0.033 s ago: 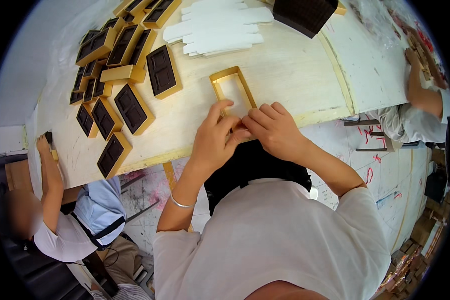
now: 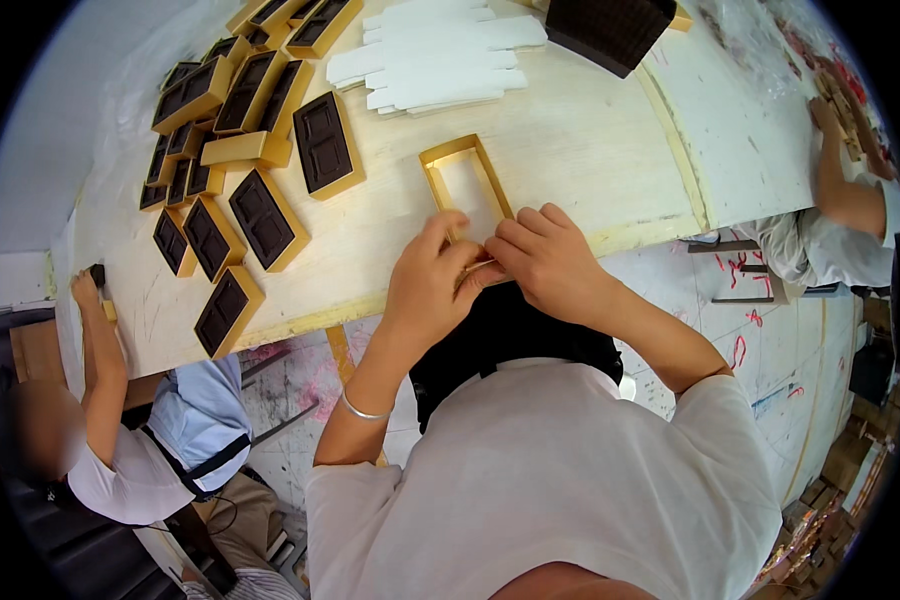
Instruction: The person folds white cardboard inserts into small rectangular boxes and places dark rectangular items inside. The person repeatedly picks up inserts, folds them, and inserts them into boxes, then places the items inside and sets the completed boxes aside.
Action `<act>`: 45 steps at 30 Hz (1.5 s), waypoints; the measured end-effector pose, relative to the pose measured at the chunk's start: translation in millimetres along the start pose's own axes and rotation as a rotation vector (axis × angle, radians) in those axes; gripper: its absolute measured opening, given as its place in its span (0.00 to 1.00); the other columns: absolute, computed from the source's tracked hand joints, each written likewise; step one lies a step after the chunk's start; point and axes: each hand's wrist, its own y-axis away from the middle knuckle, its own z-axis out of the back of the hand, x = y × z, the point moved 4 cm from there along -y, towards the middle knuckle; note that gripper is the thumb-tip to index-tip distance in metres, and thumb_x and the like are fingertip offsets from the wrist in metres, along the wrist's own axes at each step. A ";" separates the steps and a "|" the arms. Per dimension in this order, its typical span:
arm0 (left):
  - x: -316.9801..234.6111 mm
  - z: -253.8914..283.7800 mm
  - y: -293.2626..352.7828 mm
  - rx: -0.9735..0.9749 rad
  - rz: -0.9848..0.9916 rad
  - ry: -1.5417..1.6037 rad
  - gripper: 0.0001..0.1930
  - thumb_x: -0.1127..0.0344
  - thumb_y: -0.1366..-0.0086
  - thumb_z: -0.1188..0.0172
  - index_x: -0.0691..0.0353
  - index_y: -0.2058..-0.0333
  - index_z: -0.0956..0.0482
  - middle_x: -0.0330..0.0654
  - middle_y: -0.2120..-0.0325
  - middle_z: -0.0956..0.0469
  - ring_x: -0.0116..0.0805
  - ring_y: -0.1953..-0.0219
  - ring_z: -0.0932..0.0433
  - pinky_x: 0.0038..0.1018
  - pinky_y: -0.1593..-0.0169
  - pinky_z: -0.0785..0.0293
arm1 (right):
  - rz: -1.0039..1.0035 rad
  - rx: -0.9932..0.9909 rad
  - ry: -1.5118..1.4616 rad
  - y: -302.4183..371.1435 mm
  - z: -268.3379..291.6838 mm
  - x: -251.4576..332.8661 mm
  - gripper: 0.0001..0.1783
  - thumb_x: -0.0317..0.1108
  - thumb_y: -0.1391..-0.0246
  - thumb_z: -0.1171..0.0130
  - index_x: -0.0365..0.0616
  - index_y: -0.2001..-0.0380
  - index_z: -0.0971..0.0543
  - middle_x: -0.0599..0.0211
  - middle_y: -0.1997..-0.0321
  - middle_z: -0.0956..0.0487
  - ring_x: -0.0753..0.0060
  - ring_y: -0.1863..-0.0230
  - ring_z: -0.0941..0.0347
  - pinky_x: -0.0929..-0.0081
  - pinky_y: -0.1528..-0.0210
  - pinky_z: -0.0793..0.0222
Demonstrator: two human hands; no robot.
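A shallow gold cardboard box point(image 2: 492, 180) with a pale inside lies on the table near its front edge, its far end pointing away from me. At its near end, my left hand point(image 2: 428, 275) pinches the left corner, with the thumb and forefinger closed on the cardboard. Close beside it, my right hand point(image 2: 545, 255) grips the near right corner with curled fingers. The fingertips of both hands almost meet, and they hide most of the box's near end. A thin gold edge shows between them.
Several gold boxes with dark brown divided trays point(image 2: 268, 220) are heaped at the left. White flat card blanks point(image 2: 440, 55) lie in a stack at the back, beside a dark brown block point(image 2: 610, 30). Co-workers sit at the left and far right of the table point(image 2: 580, 150).
My left fingers and thumb have shifted slightly at the box's near end, and a little more of the gold edge shows between my hands. The box has barely moved.
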 end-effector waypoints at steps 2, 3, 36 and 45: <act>-1.9 -0.9 -0.7 0.041 -0.033 -0.078 0.06 0.71 0.44 0.39 0.68 0.74 0.24 0.43 0.71 0.27 0.39 0.74 0.27 0.28 0.69 0.30 | -0.062 0.118 -0.122 -6.5 -1.4 -6.4 0.08 0.31 0.55 0.38 0.43 0.70 0.24 0.67 0.67 0.29 0.65 0.69 0.32 0.67 0.68 0.39; -3.3 1.2 -4.0 0.093 -0.007 -0.093 0.07 0.70 0.45 0.38 0.68 0.76 0.24 0.43 0.72 0.28 0.39 0.72 0.27 0.29 0.67 0.30 | -0.081 0.179 -0.178 -10.2 -1.4 -8.6 0.09 0.31 0.55 0.38 0.43 0.69 0.24 0.65 0.65 0.28 0.64 0.68 0.31 0.67 0.66 0.37; 18.3 21.3 -2.8 -0.056 -0.007 -0.110 0.32 0.63 0.53 0.30 0.62 0.49 0.32 0.47 0.53 0.28 0.48 0.48 0.32 0.37 0.44 0.37 | -0.344 -0.697 -0.311 -6.3 185.7 -236.0 0.12 0.32 0.44 0.41 0.36 0.61 0.26 0.68 0.57 0.24 0.75 0.54 0.29 0.79 0.48 0.36; 10.7 35.4 -21.7 0.199 0.050 -0.099 0.37 0.59 0.51 0.31 0.57 0.42 0.36 0.48 0.52 0.27 0.46 0.49 0.33 0.36 0.44 0.37 | -0.906 0.306 -1.044 -6.6 70.7 -115.6 0.22 0.50 0.43 0.45 0.42 0.58 0.25 0.76 0.69 0.26 0.86 0.69 0.30 0.84 0.65 0.30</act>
